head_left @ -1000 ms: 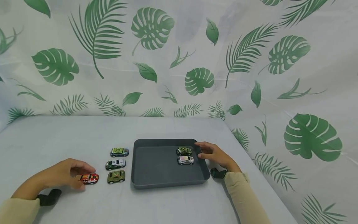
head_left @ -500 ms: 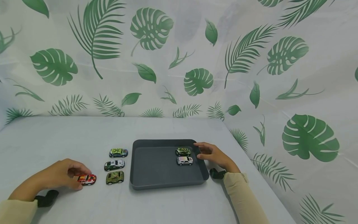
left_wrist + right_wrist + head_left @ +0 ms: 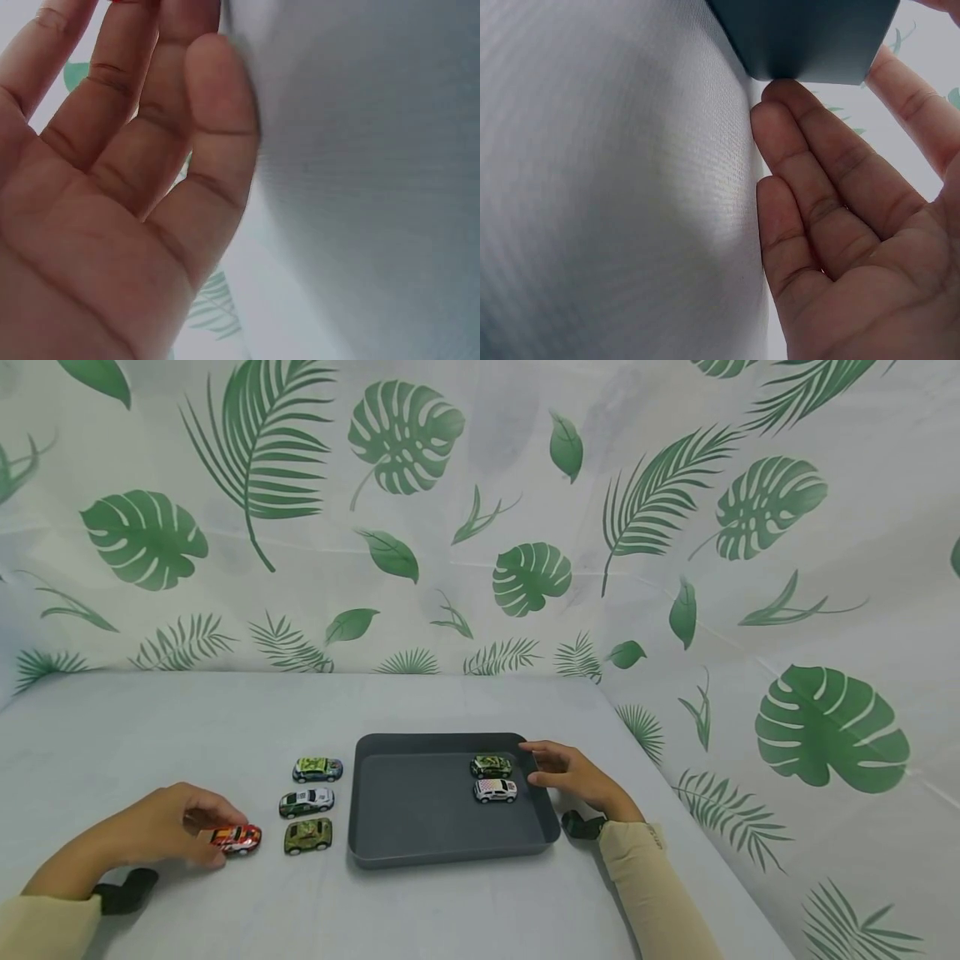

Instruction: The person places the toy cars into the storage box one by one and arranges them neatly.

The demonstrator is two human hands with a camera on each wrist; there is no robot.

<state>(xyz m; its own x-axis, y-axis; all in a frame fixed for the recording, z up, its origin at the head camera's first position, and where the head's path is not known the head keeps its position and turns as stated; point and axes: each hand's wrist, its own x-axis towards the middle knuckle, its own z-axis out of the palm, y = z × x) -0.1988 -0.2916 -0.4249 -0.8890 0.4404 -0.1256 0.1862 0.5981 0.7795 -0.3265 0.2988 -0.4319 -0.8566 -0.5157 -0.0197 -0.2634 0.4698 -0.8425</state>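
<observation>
My left hand (image 3: 168,827) pinches the rear of a red toy car (image 3: 242,838), low over the table at the left. Its palm fills much of the left wrist view, where just a sliver of red shows at the top edge. Right of that car, three toy cars stand in a column: yellow-green and blue (image 3: 318,769), white and green (image 3: 307,802), camouflage green (image 3: 308,836). My right hand (image 3: 577,777) holds the right wall of a dark grey tray (image 3: 420,856), thumb and index finger at the rim. In the right wrist view, the other fingers (image 3: 780,135) lie outside the wall.
Inside the tray, at its right end, a dark green camouflage toy car (image 3: 491,767) stands behind a white one (image 3: 495,791). A leaf-printed cloth backdrop (image 3: 450,510) rises behind and to the right of the white-covered table (image 3: 300,910).
Between my left fingers, the red car has shifted slightly left and then slightly back right. My right hand has stayed at the tray. The other cars have kept their places.
</observation>
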